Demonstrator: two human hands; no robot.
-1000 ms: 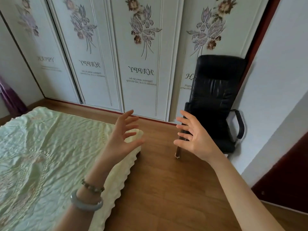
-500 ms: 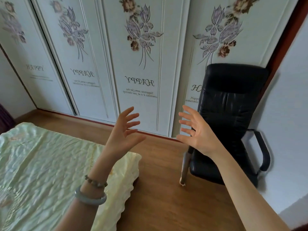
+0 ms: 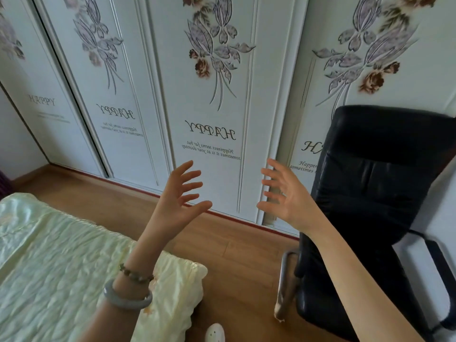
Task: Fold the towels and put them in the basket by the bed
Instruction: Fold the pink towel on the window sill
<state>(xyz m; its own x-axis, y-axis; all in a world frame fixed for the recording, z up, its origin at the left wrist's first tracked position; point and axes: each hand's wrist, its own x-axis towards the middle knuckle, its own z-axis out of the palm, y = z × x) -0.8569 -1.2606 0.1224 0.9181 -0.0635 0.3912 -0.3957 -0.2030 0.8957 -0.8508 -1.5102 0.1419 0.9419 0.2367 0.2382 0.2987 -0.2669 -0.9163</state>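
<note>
Pale-green cover (image 3: 61, 267) lies on the bed (image 3: 182, 282) at your left. Your left hand (image 3: 177, 206) and right hand (image 3: 288, 201) hang in air, fingers (image 3: 190, 174) spread, holding nothing, palms facing each other. Where the towels are, this view cannot tell.

Wardrobe doors (image 3: 138, 77): white panels, each printed with grey-lilac leaves, rust-brown flowers and black script lettering (mirrored on the middle door), with a dark red strip (image 3: 123, 186) along the lower edge. Bed (image 3: 56, 255): pale yellow-green cover, crinkled all over; floor (image 3: 241, 262): warm brown wood grain; chair (image 3: 375, 193): plain black. Wrist items: bangle (image 3: 125, 301), grey-blue; beaded bracelet (image 3: 135, 275), brown and olive beads.
</note>
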